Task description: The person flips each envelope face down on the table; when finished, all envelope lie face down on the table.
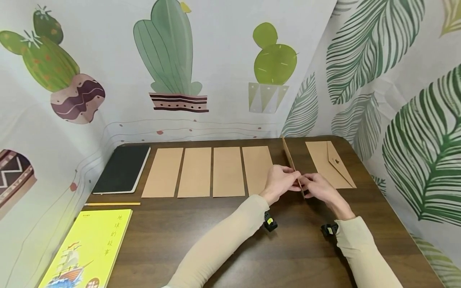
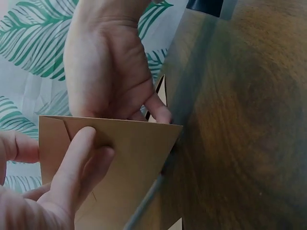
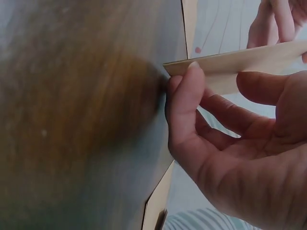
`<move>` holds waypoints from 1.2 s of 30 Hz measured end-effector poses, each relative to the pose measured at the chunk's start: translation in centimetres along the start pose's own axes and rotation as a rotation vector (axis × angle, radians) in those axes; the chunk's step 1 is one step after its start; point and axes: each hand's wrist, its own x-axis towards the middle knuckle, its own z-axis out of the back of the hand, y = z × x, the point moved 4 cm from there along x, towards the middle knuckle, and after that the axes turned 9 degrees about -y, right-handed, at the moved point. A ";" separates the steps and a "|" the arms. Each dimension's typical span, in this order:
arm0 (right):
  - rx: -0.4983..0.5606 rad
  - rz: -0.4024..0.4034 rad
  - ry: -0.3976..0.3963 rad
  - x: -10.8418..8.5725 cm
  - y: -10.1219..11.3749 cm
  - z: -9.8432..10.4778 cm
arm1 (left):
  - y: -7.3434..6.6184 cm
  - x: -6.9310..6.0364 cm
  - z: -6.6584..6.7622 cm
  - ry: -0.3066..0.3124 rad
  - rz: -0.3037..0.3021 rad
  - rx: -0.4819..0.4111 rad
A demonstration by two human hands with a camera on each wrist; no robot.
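A brown paper envelope (image 1: 288, 154) stands on its long edge on the table, its narrow side towards me. My left hand (image 1: 281, 182) pinches it from the left; in the left wrist view two fingers (image 2: 79, 163) lie along its face near a flap line. From the other side my right hand (image 1: 320, 188) holds the envelope's near end, and in the right wrist view its curled fingers (image 3: 187, 105) touch the paper. Some right fingertips are hidden behind the envelope in the left wrist view. Flat at the right lies another envelope (image 1: 318, 160) with a dark fastening on its flap.
Several brown envelopes (image 1: 194, 172) lie in a row left of my hands. Further left are a black notebook (image 1: 122, 168), a yellow pencil (image 1: 113, 204) and a yellow book (image 1: 90, 244). A printed cloth (image 1: 223, 72) hangs behind the dark wooden table (image 1: 173, 236).
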 end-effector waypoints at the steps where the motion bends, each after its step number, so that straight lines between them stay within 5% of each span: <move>1: -0.009 -0.002 -0.002 0.0 0.0 0.1 | 0.0 0.1 0.0 0.009 -0.001 -0.011; 9: -0.025 -0.037 -0.045 0.5 -0.6 0.6 | 0.2 0.3 0.7 0.033 0.010 -0.082; 19: -0.102 -0.054 -0.197 0.8 -0.4 2.1 | 0.7 0.8 1.7 -0.003 -0.024 0.057; 26: -0.226 -0.033 -0.264 1.9 -0.2 2.4 | 1.5 1.3 1.8 0.035 0.070 0.076; 30: -0.303 -0.044 -0.264 2.3 -0.3 2.5 | 1.6 1.5 1.9 0.020 0.110 0.163; 36: -0.392 -0.058 -0.281 3.9 -1.5 2.6 | 1.6 2.6 1.9 -0.006 0.040 0.451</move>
